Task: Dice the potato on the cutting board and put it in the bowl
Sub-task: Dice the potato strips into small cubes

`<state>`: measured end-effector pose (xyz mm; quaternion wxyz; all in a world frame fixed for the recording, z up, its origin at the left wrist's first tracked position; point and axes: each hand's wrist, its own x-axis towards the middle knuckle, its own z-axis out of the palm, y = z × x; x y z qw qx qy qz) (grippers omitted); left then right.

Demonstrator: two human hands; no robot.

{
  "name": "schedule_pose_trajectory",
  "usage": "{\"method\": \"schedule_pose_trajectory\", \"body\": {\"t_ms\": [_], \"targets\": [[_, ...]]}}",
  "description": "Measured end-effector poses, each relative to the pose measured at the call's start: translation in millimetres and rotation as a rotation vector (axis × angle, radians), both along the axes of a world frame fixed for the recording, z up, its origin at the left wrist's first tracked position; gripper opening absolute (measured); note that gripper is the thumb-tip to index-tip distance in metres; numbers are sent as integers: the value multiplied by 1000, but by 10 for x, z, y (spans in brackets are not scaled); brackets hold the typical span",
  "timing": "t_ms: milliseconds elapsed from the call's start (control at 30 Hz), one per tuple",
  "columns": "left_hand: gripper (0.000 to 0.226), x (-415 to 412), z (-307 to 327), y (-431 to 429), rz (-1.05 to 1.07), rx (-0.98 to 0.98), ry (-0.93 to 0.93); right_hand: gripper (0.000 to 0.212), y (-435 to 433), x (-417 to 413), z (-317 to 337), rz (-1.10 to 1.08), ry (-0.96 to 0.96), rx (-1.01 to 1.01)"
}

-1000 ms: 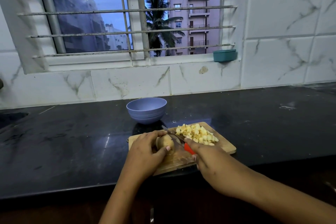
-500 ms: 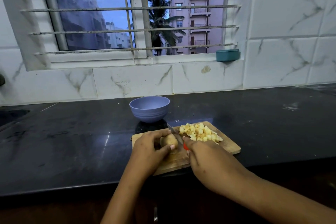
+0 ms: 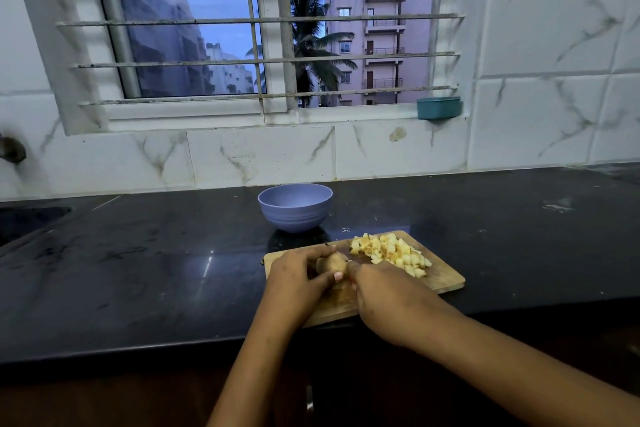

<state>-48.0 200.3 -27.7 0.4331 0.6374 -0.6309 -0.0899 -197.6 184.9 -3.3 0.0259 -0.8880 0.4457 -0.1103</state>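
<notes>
Down at the front of the black counter (image 3: 138,270), seen from your head camera, your left hand (image 3: 294,282) is clamped over the potato (image 3: 332,263). Fingers arch on top and the thumb tucks in at the near side, which pins that rounded, brown-skinned lump so it can't roll on the flat wooden cutting board (image 3: 445,281).

Your right hand (image 3: 388,295) sits tight against it, fingers curled downward. I read that as wrapped round the knife (image 3: 326,244), though only a thin dark tip shows past your left fingers and the handle is hidden.

Off to the right of the board, the diced pieces (image 3: 391,251) lie heaped, pale yellow and blocky, leaving the cutting spot free.

Just behind the board stands the bowl (image 3: 294,208), lavender and smooth, ribbed low on its wall, no potato showing inside. It's parked close for a short transfer.

Dicing looks well along to me. This one chunk is uncut, and nothing is in the bowl yet.
</notes>
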Motion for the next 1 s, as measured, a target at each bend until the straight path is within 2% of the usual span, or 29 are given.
{"method": "schedule_pose_trajectory", "body": {"t_ms": [100, 233, 333, 500, 667, 1000], "targets": [[43, -8, 4, 14, -15, 9, 6, 36, 79, -79, -35, 17, 8, -11], [42, -19, 21, 56, -10, -3, 26, 43, 161, -205, -139, 8, -79, 19], [42, -17, 18, 70, -22, -7, 20, 54, 134, -343, -110, -6, -162, 157], [41, 20, -6, 42, -16, 19, 17, 38, 91, -544, 38, -13, -421, 422], [40, 28, -39, 16, 31, 19, 76, 38, 56, -500, 140, 1, -529, 290], [40, 26, -50, -4, 71, 28, 79, 44, 64, -256, -46, -33, -296, 26]]}}
